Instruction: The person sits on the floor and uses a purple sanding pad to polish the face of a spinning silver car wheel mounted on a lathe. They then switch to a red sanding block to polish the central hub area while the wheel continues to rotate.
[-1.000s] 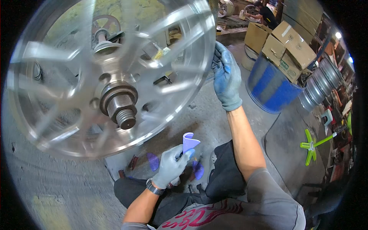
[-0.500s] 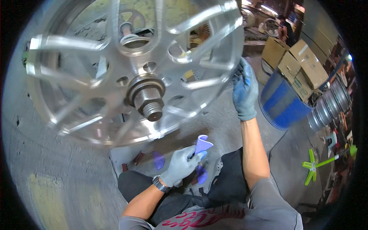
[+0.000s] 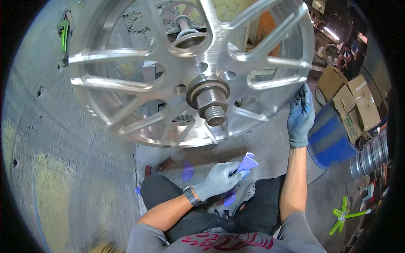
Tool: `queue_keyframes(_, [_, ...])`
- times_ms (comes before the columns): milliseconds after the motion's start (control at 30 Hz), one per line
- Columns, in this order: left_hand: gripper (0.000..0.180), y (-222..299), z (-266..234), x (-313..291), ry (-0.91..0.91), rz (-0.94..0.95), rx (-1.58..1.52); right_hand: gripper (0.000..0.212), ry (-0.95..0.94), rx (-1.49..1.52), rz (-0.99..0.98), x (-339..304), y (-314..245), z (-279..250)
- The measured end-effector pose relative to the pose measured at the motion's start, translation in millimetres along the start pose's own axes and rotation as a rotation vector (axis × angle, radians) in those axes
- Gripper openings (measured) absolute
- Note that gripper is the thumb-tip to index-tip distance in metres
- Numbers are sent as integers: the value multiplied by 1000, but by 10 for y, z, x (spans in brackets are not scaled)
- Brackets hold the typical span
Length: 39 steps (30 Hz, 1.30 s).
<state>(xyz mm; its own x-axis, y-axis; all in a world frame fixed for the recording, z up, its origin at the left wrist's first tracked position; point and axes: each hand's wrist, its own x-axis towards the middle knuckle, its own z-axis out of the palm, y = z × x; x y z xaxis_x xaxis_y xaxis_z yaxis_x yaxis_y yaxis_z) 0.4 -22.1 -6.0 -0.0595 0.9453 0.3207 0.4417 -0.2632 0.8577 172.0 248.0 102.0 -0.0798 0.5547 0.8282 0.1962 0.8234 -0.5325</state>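
Observation:
A bare silver alloy wheel point(image 3: 217, 50) with many spokes fills the upper middle, held on a threaded shaft by a large steel nut point(image 3: 209, 98). My right hand point(image 3: 301, 114), in a blue-grey glove, rests at the wheel's right rim with its fingers stretched up along the edge; some fingertips are hidden there. Below the wheel, my gloved left hand point(image 3: 221, 179) grips a folded purple sanding sheet point(image 3: 247, 162) with a pale inner side. This sheet is apart from the wheel. Purple cut pieces point(image 3: 187, 170) lie on the floor by my legs.
To the right stands a blue drum point(image 3: 331, 139) topped with open cardboard boxes point(image 3: 358, 105). Beside it are stacked metal rims point(image 3: 369, 156) and a green star-shaped handle point(image 3: 339, 215). A grey wall point(image 3: 50, 126) rises at left. Another person point(image 3: 346, 59) is far back right.
The whole view has shifted, so the wheel and both hands appear farther right. The wheel has turned and its spokes look less blurred. My left hand still grips the purple sheet.

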Motion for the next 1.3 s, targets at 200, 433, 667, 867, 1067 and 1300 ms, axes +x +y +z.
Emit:
queue_keyframes(200, [26,-16,-9,-6,1,9,7,46,40,170,127,-99,113,37])
queue_keyframes(433, [27,19,-21,-10,8,14,-11,46,7,100,136,-181,218,56])
queue_keyframes(667, [28,-49,8,-26,24,34,-14,38,12,187,160,-119,72,59])
queue_keyframes(867, [28,-12,-2,-15,19,30,-3,36,-17,61,109,-133,138,42])
queue_keyframes(1067, [28,41,-26,0,11,23,-1,40,-49,598,343,-178,312,23])
queue_keyframes(1300, [28,42,-29,-8,30,39,-11,38,9,381,259,-86,129,20])
